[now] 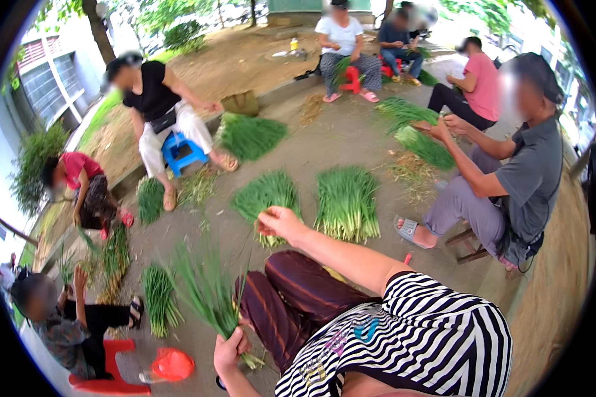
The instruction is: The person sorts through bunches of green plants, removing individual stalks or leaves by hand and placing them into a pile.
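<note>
My left hand [231, 347] grips a loose bunch of green onions [211, 297] near its pale stem ends, the long leaves fanning up and left. My right hand [278, 224] is raised ahead of my knees, fingers curled and fingertips close together; whether something thin is between them is unclear. Behind and below that hand lies a leafy pile of green onions [273, 191] on the ground. A second, neatly aligned pile [347, 201] lies to its right. A smaller bundle [160, 300] is on the ground left of the onions in my left hand.
Several people sit around on low stools with more green onions, among them a person in grey [526, 154] at right and one in black [154, 94] at upper left. A red plastic bag [173, 363] and red stool [110, 367] are at lower left. Withered trimmings [412, 171] litter the ground.
</note>
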A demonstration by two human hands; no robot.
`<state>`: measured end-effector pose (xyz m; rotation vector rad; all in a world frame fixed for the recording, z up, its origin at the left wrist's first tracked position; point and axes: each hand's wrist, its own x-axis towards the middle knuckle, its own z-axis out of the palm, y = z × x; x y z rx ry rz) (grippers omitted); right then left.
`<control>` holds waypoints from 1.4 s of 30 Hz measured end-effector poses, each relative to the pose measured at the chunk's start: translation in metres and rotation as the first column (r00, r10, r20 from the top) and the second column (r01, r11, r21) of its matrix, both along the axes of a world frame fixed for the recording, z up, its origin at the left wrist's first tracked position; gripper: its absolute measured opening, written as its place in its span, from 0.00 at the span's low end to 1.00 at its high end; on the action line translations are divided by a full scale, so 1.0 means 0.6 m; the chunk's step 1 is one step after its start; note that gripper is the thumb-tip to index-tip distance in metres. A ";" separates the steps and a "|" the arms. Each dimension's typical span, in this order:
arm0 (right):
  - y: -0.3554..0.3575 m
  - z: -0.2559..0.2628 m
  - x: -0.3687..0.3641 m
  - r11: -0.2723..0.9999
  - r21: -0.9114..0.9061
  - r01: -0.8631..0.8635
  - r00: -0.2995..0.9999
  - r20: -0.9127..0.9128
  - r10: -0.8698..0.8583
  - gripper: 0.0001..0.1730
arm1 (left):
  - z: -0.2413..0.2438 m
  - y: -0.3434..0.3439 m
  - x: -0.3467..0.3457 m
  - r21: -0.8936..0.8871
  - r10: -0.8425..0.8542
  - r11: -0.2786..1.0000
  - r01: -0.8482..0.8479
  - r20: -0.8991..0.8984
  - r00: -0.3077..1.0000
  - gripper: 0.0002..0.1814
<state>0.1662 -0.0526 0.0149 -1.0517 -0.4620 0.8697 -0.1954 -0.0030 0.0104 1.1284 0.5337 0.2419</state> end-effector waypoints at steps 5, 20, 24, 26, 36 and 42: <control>0.031 0.002 0.010 0.986 0.108 0.124 0.976 -0.191 -0.102 0.14 | -0.004 -0.002 0.007 0.016 0.004 1.000 -0.004 -0.026 1.000 0.18; -0.274 -0.254 0.083 0.453 -0.860 0.236 0.739 0.461 0.490 0.35 | -0.107 0.075 -0.039 -0.225 0.566 0.757 -0.614 -0.243 0.787 0.16; -0.202 -0.121 0.057 0.830 -0.499 0.250 0.631 0.734 0.251 0.31 | -0.161 0.093 -0.063 -0.263 0.588 0.666 -0.698 -0.391 0.708 0.15; -0.165 -0.008 0.022 0.920 -0.177 0.349 0.418 0.908 0.016 0.27 | -0.184 0.088 -0.069 -0.260 0.602 0.624 -0.736 -0.441 0.666 0.13; -0.163 -0.136 -0.028 0.726 -0.676 0.126 0.096 0.736 0.670 0.24 | -0.216 0.057 -0.078 -0.223 0.560 0.659 -0.718 -0.492 0.667 0.16; -0.351 -0.410 0.168 0.380 -0.811 0.444 0.476 0.573 0.667 0.25 | -0.230 0.062 -0.080 -0.214 0.580 0.653 -0.727 -0.476 0.661 0.14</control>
